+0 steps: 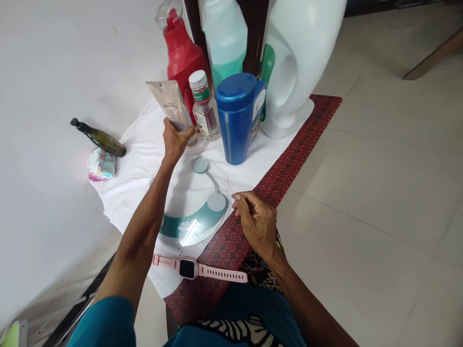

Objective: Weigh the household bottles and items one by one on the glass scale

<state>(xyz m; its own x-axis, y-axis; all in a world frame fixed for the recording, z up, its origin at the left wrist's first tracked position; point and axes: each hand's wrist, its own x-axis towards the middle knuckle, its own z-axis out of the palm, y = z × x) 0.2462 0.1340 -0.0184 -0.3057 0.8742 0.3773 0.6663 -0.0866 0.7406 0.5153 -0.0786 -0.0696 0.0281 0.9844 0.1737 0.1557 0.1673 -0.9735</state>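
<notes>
My left hand (176,140) is closed around the lower part of a beige squeeze tube (169,100), which stands cap-down at the back of the table. Close by my fingers is a clear glass bottle (205,115) with a white lid. Below my left forearm lies a round glass bathroom scale (197,224), its display lit with digits. My right hand (256,219) rests by the scale's right edge with fingers curled in; whether anything is in them is hidden. A pink smartwatch (187,268) lies flat near the table's front.
Behind stand a red bottle (184,58), a bottle of green liquid (226,43) and a large white jug (307,53). A blue lidded container (235,120) is right of the glass bottle. A dark green bottle (103,140) and a small packet (102,164) lie by the wall.
</notes>
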